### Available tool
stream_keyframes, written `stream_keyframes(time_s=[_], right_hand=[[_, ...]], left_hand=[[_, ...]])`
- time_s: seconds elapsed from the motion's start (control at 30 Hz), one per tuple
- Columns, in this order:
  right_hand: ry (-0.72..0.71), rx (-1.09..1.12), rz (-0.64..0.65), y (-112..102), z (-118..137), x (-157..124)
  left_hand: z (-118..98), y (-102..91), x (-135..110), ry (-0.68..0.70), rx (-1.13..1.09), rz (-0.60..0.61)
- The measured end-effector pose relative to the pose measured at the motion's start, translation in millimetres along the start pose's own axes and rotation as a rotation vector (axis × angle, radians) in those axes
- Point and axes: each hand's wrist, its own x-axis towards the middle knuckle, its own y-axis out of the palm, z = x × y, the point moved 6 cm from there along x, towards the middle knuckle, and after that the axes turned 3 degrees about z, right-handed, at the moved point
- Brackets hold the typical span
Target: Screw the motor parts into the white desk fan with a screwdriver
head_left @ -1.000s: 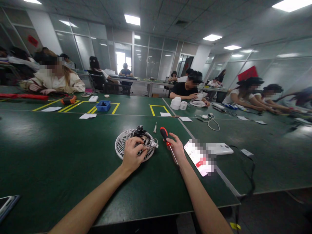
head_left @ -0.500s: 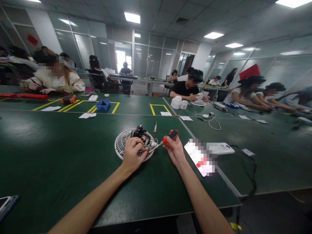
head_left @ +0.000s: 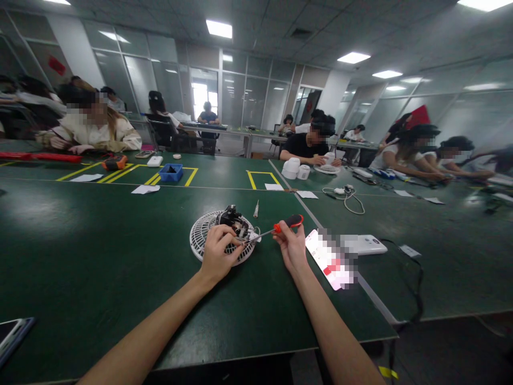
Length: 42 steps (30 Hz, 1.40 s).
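Note:
A round white fan grille (head_left: 197, 238) lies on the green table, with a black motor assembly (head_left: 231, 215) and wires on top. My left hand (head_left: 218, 251) rests over the grille's near side, thumb and fingers pinched together by the wired parts; what is between the fingertips is too small to make out. My right hand (head_left: 292, 247) grips a red-and-black screwdriver (head_left: 295, 221). Its metal shaft slants down left, and the tip reaches the pinched fingers of my left hand. Just behind the grille lies a small slim pale tool (head_left: 256, 209).
To the right are a lit phone (head_left: 320, 256) and a white device (head_left: 371, 245) with a dark cable. A blue bin (head_left: 171, 172) stands at the back left, white cups (head_left: 290, 168) further right. Another phone (head_left: 14, 334) lies at the left edge. Co-workers sit across the table.
My right hand has moved slightly right, and the screwdriver lies at a flatter angle with its handle further right. My left hand stays in place at the grille.

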Motion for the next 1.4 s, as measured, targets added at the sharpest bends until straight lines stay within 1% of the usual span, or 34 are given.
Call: stream_keyframes(time_s=[0.2,0.47,0.63,0.83,1.17,1.4], right_hand=[[-0.008,-0.007,0.021,2.7,-0.8,-1.9],[-0.028,-0.008,0.013,4.1,0.5,-2.9],[-0.019,-0.006,0.004,3.5,0.4,-2.8],[-0.018,-0.017,-0.012,1.6,-0.2,-2.1],[-0.007,-0.010,-0.031,1.3,1.5,-1.7],[-0.006,-0.001,-0.030,0.2,0.9,-1.5]], left_hand=[[2.4,1.9,0.0,-0.017,-0.009,0.017],[2.3,2.7,-0.2,-0.018,-0.007,0.039],[-1.5,0.8,1.7,0.009,-0.018,0.022],[-0.7,0.4,2.0,-0.013,-0.051,0.019],[-4.0,0.5,0.7,0.052,-0.054,0.000],[-3.1,0.3,0.1,0.054,-0.051,0.003]])
